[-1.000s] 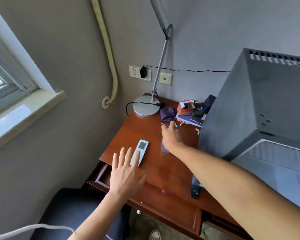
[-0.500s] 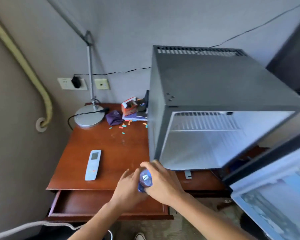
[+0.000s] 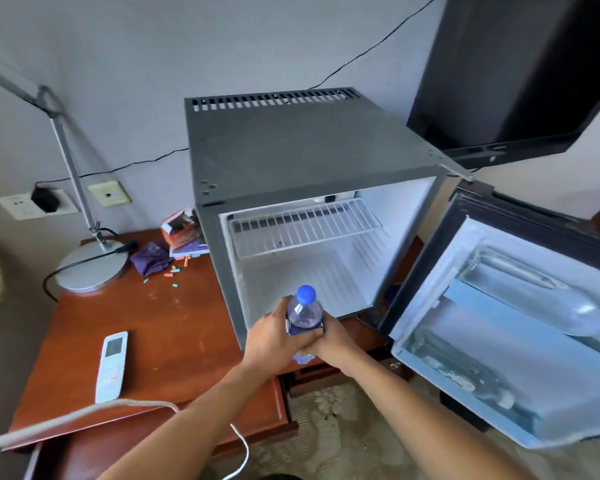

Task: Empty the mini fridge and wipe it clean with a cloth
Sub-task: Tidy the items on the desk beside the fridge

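The grey mini fridge point(image 3: 291, 147) stands on the wooden desk point(image 3: 174, 327) with its door point(image 3: 520, 341) swung open to the right. Inside I see only a white wire shelf point(image 3: 302, 225). Clear bottles point(image 3: 534, 292) lie in the door racks. In front of the fridge opening, my left hand point(image 3: 274, 336) and my right hand point(image 3: 336, 337) both grip a small water bottle with a blue cap point(image 3: 305, 311), held upright. A purple cloth point(image 3: 151, 258) lies crumpled on the desk left of the fridge.
A white remote point(image 3: 112, 365) lies on the desk's left front. A lamp base point(image 3: 90, 270), a small orange box point(image 3: 181, 228) and scattered coloured bits sit at the back. A drawer is pulled out below. A black TV point(image 3: 513, 71) hangs upper right. A white cable crosses the foreground.
My view swung right from the desk to the fridge front. My right hand brought the bottle from the desk, and my left hand joined it on the bottle.
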Tool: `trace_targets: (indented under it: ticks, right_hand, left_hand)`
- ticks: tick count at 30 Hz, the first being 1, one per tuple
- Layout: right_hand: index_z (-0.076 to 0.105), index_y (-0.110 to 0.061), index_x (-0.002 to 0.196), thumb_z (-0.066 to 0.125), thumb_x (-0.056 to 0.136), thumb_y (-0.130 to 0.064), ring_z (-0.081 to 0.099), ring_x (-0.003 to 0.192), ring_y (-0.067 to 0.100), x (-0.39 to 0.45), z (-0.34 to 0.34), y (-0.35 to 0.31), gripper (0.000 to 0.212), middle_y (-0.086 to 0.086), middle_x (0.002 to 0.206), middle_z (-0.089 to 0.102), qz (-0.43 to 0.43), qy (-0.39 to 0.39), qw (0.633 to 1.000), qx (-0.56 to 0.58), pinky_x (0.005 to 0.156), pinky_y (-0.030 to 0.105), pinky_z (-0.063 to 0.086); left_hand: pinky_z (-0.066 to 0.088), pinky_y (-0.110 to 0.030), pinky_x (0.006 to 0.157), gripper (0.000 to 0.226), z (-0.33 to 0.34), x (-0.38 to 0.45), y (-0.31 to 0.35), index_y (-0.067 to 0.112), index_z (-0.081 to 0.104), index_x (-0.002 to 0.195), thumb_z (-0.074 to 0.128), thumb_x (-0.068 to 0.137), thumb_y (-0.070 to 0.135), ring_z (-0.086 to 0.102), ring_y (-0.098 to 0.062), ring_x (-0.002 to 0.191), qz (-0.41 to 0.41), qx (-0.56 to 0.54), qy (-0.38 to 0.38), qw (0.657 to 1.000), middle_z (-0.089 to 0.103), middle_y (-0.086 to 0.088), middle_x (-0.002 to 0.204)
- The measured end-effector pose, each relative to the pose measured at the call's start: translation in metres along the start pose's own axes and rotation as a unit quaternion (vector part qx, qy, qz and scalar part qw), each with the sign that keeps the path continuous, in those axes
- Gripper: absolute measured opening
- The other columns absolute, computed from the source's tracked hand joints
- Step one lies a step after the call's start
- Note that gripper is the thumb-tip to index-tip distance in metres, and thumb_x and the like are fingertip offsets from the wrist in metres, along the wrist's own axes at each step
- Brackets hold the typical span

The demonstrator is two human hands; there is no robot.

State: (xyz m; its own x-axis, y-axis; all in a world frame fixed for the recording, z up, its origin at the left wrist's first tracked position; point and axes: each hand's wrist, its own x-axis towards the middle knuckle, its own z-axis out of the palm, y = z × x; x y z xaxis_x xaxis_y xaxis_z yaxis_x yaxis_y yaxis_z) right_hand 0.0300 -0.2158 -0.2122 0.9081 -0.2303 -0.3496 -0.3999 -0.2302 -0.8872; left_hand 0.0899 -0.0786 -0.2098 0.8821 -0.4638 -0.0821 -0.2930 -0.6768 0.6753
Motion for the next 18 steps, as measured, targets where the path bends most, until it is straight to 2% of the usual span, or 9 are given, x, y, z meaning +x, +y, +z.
trace_targets:
  ticks: [1,3,5,7,9,11,15,18]
  right_hand:
    - [0.066,0.000,0.100,0.066,0.088,-0.005,0.061,0.073,0.026,0.008,0.002,0.003,0.013,0.029,0.080,0.068,-0.007,0.029,1.000,-0.011,0.056,0.022,0.052]
    - [0.066,-0.022,0.095,0.073,0.083,-0.020,0.070,0.080,0.017,0.033,0.004,0.013,0.015,0.004,0.084,0.076,-0.002,0.074,0.997,-0.039,0.067,0.027,0.057]
    - [0.063,-0.029,0.100,0.075,0.077,-0.026,0.069,0.085,0.017,0.059,0.001,0.022,0.026,-0.006,0.089,0.074,0.027,0.113,0.992,-0.053,0.071,0.027,0.054]
    - [0.063,-0.029,0.103,0.081,0.068,-0.028,0.068,0.084,0.018,0.082,-0.004,0.028,0.040,-0.010,0.088,0.072,0.042,0.143,0.987,-0.059,0.074,0.031,0.055]
    - [0.061,-0.029,0.103,0.085,0.063,-0.027,0.068,0.086,0.019,0.101,-0.010,0.035,0.047,-0.010,0.089,0.071,0.051,0.162,0.984,-0.059,0.078,0.033,0.055]
    - [0.059,-0.029,0.104,0.086,0.063,-0.026,0.068,0.087,0.019,0.117,-0.011,0.037,0.049,-0.011,0.091,0.071,0.047,0.175,0.982,-0.049,0.075,0.032,0.054]
    - [0.056,-0.028,0.107,0.082,0.072,-0.025,0.066,0.078,0.010,0.141,-0.004,0.027,0.044,-0.011,0.089,0.069,0.018,0.173,0.984,-0.026,0.054,0.018,0.043]
    - [0.053,-0.026,0.108,0.079,0.077,-0.026,0.065,0.076,0.014,0.154,0.002,0.020,0.040,-0.007,0.088,0.068,0.002,0.175,0.984,-0.025,0.055,0.021,0.045]
  left_hand:
    - [0.047,-0.033,0.077,0.070,0.000,0.003,0.002,0.040,0.045,0.136,0.074,0.078,0.067,0.067,-0.020,0.105,0.001,0.001,0.000,1.000,0.071,0.014,0.112]
    - [0.045,-0.032,0.088,0.075,-0.002,0.011,0.000,0.035,0.039,0.146,0.063,0.085,0.071,0.061,-0.019,0.120,0.026,0.043,0.015,0.999,0.066,0.010,0.129]
    - [0.033,-0.036,0.116,0.087,-0.002,0.019,-0.008,0.023,0.028,0.158,0.044,0.091,0.076,0.039,-0.017,0.146,0.064,0.136,0.028,0.988,0.044,0.003,0.158]
    - [0.013,-0.046,0.128,0.091,0.003,0.024,-0.018,0.015,0.016,0.163,0.027,0.095,0.075,0.014,-0.021,0.158,0.088,0.234,0.023,0.968,0.019,-0.002,0.171]
    - [0.003,-0.052,0.128,0.094,0.007,0.025,-0.023,0.015,0.008,0.165,0.017,0.094,0.076,-0.001,-0.026,0.160,0.095,0.290,0.009,0.952,0.006,-0.006,0.173]
    - [-0.003,-0.055,0.127,0.095,0.009,0.026,-0.025,0.018,0.003,0.165,0.014,0.092,0.077,-0.009,-0.029,0.159,0.100,0.309,0.008,0.946,0.000,-0.007,0.173]
    - [-0.008,-0.057,0.125,0.093,0.014,0.030,-0.027,0.023,-0.005,0.165,0.016,0.092,0.077,-0.018,-0.030,0.158,0.117,0.341,0.004,0.933,-0.010,-0.007,0.173]
    - [-0.008,-0.060,0.124,0.093,0.020,0.030,-0.028,0.022,-0.007,0.165,0.017,0.093,0.076,-0.020,-0.032,0.157,0.136,0.352,0.000,0.926,-0.010,-0.008,0.173]
